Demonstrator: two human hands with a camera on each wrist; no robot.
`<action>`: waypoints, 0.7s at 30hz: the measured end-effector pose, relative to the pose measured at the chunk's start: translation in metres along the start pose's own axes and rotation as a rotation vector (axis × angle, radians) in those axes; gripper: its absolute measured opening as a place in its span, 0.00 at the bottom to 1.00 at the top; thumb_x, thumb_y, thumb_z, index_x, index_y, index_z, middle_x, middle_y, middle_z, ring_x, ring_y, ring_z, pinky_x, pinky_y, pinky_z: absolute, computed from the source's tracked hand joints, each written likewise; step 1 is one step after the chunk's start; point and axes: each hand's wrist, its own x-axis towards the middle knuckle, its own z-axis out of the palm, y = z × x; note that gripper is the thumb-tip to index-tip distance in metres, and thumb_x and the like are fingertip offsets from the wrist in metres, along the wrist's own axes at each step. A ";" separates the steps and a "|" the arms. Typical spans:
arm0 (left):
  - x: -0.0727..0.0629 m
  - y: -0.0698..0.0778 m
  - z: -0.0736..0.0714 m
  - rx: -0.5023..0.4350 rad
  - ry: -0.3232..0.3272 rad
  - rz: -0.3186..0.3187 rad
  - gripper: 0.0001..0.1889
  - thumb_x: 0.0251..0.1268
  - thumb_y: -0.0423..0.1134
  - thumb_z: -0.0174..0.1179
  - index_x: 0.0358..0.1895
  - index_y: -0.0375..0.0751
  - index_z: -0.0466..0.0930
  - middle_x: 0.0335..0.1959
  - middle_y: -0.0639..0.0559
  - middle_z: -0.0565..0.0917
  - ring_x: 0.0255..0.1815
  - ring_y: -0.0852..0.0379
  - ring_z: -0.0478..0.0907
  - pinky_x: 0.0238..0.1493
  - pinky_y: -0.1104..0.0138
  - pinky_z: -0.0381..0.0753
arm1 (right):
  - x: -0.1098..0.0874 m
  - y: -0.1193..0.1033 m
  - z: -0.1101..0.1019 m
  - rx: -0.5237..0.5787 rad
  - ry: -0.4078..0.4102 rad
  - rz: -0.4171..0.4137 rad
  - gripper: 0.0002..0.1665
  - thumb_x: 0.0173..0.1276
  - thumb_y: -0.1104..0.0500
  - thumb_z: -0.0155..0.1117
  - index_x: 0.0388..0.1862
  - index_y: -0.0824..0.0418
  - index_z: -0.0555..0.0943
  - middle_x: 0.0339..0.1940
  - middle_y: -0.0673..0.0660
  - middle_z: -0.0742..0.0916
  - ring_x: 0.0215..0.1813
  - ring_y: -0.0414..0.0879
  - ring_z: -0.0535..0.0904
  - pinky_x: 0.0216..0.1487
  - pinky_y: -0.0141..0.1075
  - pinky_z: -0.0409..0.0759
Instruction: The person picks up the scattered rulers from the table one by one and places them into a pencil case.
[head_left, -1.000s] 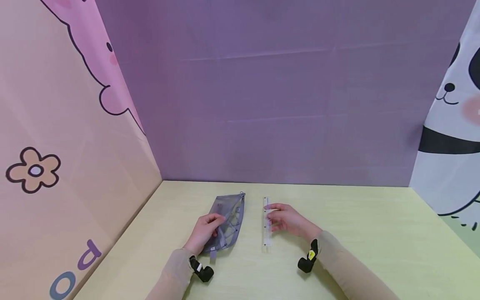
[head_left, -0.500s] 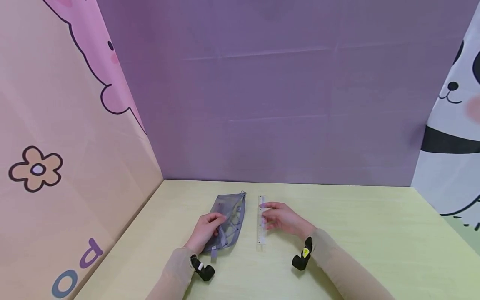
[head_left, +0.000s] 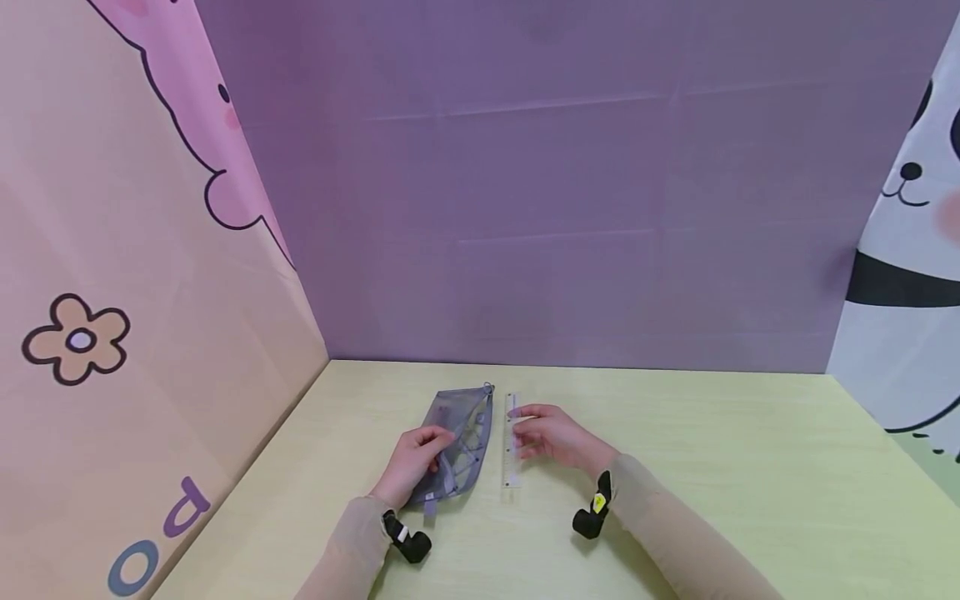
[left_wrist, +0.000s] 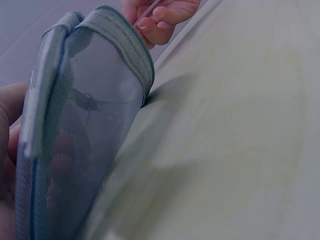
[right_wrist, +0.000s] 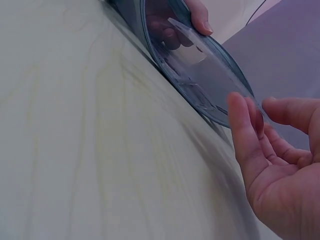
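Observation:
A grey see-through mesh zip pouch stands tilted on the table, its unzipped mouth gaping toward the right. My left hand pinches the near upper edge of the pouch between thumb and fingers. Just right of that mouth, a clear ruler is held upright on its edge, lengthwise to me. My right hand grips the ruler between thumb and fingertips. In the right wrist view the ruler overlaps the pouch opening, and fingers of the left hand show through the mesh.
The pale wood-grain table spreads out on both sides of the hands. A purple backdrop rises behind it, with printed cartoon panels at left and right. A small black camera is strapped to each wrist.
My right hand has carried the ruler leftward, closing most of the gap to the pouch mouth. My left hand and the pouch have stayed nearly still.

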 end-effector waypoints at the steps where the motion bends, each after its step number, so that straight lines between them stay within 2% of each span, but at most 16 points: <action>1: 0.002 -0.004 0.000 0.001 0.006 -0.003 0.10 0.66 0.34 0.60 0.40 0.28 0.83 0.27 0.51 0.77 0.23 0.56 0.68 0.27 0.68 0.70 | 0.001 0.000 0.001 -0.001 -0.001 0.004 0.22 0.69 0.71 0.54 0.60 0.77 0.68 0.28 0.56 0.81 0.29 0.42 0.79 0.31 0.34 0.82; 4: 0.009 -0.016 -0.001 0.005 0.014 -0.020 0.10 0.66 0.35 0.61 0.40 0.29 0.83 0.27 0.51 0.76 0.22 0.57 0.68 0.27 0.69 0.70 | 0.002 0.001 0.006 -0.007 -0.004 0.017 0.21 0.69 0.71 0.55 0.59 0.77 0.69 0.27 0.56 0.81 0.28 0.42 0.80 0.31 0.34 0.82; 6: 0.009 -0.017 -0.001 0.004 0.015 -0.020 0.10 0.66 0.35 0.61 0.40 0.29 0.83 0.27 0.52 0.77 0.22 0.58 0.67 0.27 0.69 0.69 | 0.003 0.001 0.008 -0.008 -0.005 0.027 0.21 0.69 0.71 0.55 0.59 0.77 0.69 0.27 0.56 0.81 0.28 0.42 0.80 0.31 0.35 0.82; 14: -0.008 0.012 0.001 0.001 -0.016 0.006 0.10 0.66 0.33 0.59 0.40 0.25 0.82 0.27 0.49 0.77 0.22 0.57 0.68 0.28 0.68 0.70 | 0.010 0.002 0.016 -0.011 -0.029 0.029 0.21 0.69 0.70 0.56 0.58 0.78 0.69 0.27 0.56 0.82 0.27 0.42 0.80 0.32 0.34 0.82; 21: -0.010 0.014 0.001 -0.005 -0.016 -0.005 0.10 0.66 0.33 0.60 0.41 0.25 0.82 0.27 0.48 0.78 0.22 0.57 0.68 0.28 0.68 0.71 | 0.017 0.000 0.025 -0.021 -0.030 0.038 0.22 0.69 0.70 0.55 0.59 0.80 0.68 0.26 0.56 0.82 0.26 0.42 0.80 0.31 0.34 0.82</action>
